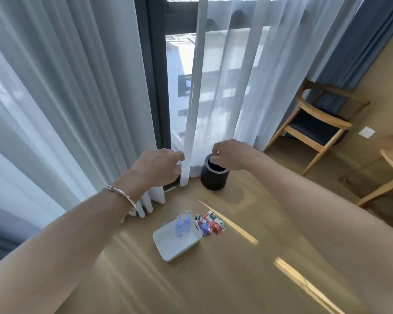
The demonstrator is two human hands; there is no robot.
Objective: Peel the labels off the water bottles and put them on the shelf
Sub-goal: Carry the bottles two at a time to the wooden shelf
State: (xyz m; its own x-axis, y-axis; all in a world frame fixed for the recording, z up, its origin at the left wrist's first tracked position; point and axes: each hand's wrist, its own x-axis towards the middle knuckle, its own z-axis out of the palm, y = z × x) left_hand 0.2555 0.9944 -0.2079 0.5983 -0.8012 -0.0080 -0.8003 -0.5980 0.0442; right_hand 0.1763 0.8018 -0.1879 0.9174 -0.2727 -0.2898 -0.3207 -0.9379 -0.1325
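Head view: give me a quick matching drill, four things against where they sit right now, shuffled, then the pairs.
Things:
1. water bottles
2. peeled labels
3. black bin
4. wooden chair

Places:
A. by the curtain, under the right hand
B. standing in the white tray
C. loose on the floor, just right of the tray
D. far right, by the blue drape

Pairs: 1-B, 2-C, 3-A, 4-D
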